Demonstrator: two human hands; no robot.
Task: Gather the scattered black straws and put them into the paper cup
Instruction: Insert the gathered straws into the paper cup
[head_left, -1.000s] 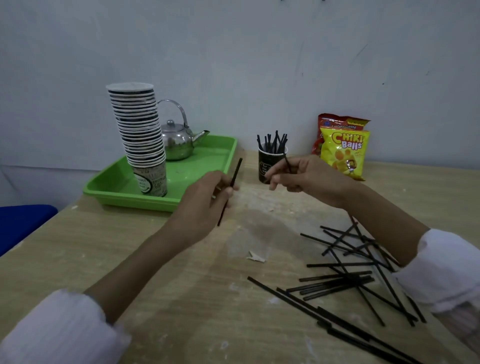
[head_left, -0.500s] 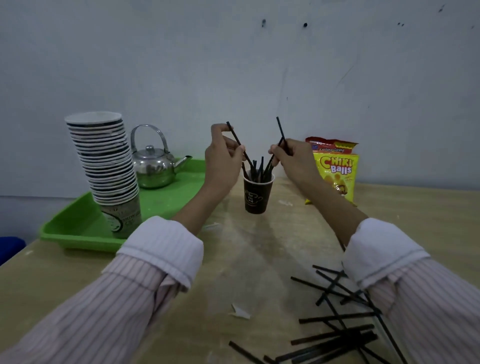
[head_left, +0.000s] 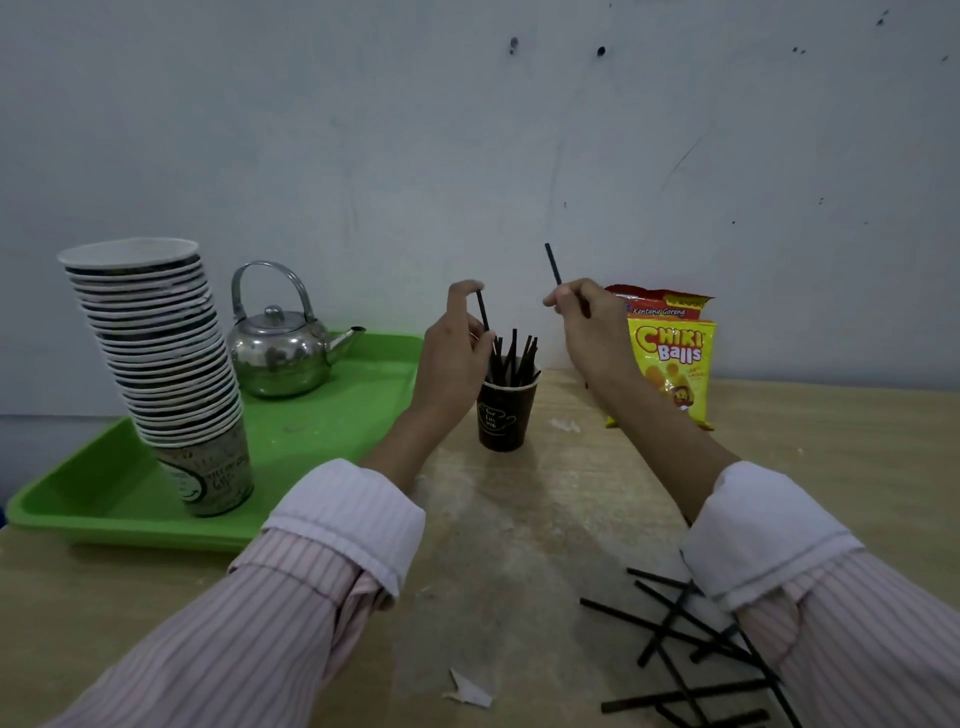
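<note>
Head camera, far left: a green tray (head_left: 104, 525) was seen on the wooden table (head_left: 831, 441). A tall stack of cups (head_left: 156, 353) was stood on the tray, leaning a bit. A shiny kettle (head_left: 280, 353) was set behind it on the same tray.

Next, the left hand (head_left: 452, 364) was held up just beside the paper cup (head_left: 504, 415). A black straw (head_left: 483, 317) was pinched between its thumb and curled fingers. The straw's low end was hidden by the thumb.

The paper cup was placed upright on the table, between the two hands. A bunch of straws (head_left: 514, 358) was stood inside it.

The right hand (head_left: 592, 332) was raised just right of the cup, higher than the rim. A second straw (head_left: 553, 265) was gripped in its curled fingers, with the top end pointed up.

A yellow snack bag (head_left: 672, 364) was propped by the wall behind that hand, with a red bag (head_left: 660, 304) behind it.

Loose straws (head_left: 675, 634) were left crossed in a heap on the table by the right sleeve (head_left: 763, 535). A small paper scrap (head_left: 470, 691) was seen near the front.
</note>
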